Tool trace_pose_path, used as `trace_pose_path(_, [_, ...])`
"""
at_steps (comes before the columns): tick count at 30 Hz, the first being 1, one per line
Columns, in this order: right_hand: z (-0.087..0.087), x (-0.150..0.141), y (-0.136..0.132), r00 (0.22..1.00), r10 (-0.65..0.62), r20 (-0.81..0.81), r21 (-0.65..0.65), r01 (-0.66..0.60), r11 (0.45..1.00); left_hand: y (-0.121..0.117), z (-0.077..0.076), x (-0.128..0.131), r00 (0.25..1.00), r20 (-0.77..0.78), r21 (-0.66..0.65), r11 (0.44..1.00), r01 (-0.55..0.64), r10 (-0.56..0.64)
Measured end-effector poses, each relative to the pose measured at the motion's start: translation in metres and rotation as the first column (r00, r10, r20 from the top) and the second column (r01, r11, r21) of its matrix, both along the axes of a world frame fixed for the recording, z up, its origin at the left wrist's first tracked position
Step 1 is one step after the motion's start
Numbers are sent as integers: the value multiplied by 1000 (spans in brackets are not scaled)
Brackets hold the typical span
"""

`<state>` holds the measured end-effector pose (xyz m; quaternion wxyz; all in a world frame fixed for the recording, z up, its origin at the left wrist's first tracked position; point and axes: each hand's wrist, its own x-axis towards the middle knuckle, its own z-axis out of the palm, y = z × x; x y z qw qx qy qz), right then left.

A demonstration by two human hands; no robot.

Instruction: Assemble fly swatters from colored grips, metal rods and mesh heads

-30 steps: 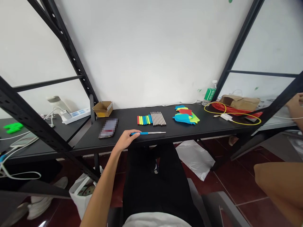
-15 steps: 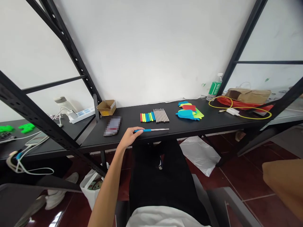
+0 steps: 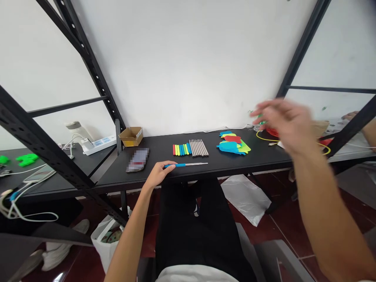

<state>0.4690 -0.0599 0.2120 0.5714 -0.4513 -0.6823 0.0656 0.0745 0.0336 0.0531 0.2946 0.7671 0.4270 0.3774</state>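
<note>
My left hand (image 3: 160, 172) rests at the table's front edge, fingers closed around the blue handle of a slim metal rod (image 3: 196, 164). The rod lies level, its thin tip pointing right. Raised in the air at the right, my right hand (image 3: 283, 119) is blurred by motion; its fingers look apart, with nothing seen in them. Behind the rod lies a row of red, yellow and blue handle tubes (image 3: 181, 149), and beside it a row of bare metal rods (image 3: 199, 148). Flat blue, yellow and red plastic pieces (image 3: 230, 147) overlap farther right.
A phone (image 3: 138, 159) and an open cardboard box (image 3: 131, 137) are on the black table's left. My right hand partly hides a bottle, a yellow cable (image 3: 266, 138) and a red bag. Black shelf posts (image 3: 98, 84) flank the table. A power strip (image 3: 100, 145) lies at left.
My right hand has come up into view from the lower right, over the table's right end. The left hand keeps its hold on the blue-handled rod. The view has shifted slightly.
</note>
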Motion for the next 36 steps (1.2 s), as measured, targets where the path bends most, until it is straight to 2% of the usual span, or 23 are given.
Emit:
trace_pose_path(2, [-27,-14,13,995,70,67,-196,-56,979,0,-1,-1,1000,15,-7,1000,-15,16])
trace_pose_path(4, [-65,-30,27,965,192,180,-364,-116,924,1,-2,-2,999,29,-15,1000,-23,24])
trace_pose_path(7, [-117,-53,42,930,277,241,-465,-140,874,0,-1,-3,999,47,-38,999,-23,25])
trace_pose_path(10, [-143,-68,49,932,285,223,-489,-146,860,-2,2,-4,999,50,-63,998,-15,18])
trace_pose_path(14, [-147,-74,54,964,239,114,-486,-156,860,-3,3,-4,997,77,-69,998,0,6])
trace_pose_path(18, [-147,-76,57,966,260,-6,-506,-227,832,-2,2,-5,996,90,-76,997,8,-1])
trace_pose_path(21, [-149,-84,56,971,221,-89,-515,-234,824,-1,1,-6,993,115,-71,997,9,-1])
trace_pose_path(25, [-148,-99,53,985,148,-88,-497,-172,850,0,-1,-7,991,133,-69,998,-4,13])
trace_pose_path(30, [-147,-111,53,986,153,-68,-485,-167,858,-1,0,-9,989,148,-87,996,21,-8])
trace_pose_path(34, [-143,-91,67,976,199,-86,-515,-214,830,-2,0,-6,983,182,-98,995,35,-16])
trace_pose_path(35, [-140,-80,73,984,170,-61,-514,-177,839,-1,-1,-5,981,194,-94,995,37,-18])
trace_pose_path(36, [-136,-66,79,996,88,-14,-503,-83,860,-1,-2,-5,978,208,-87,996,35,-16])
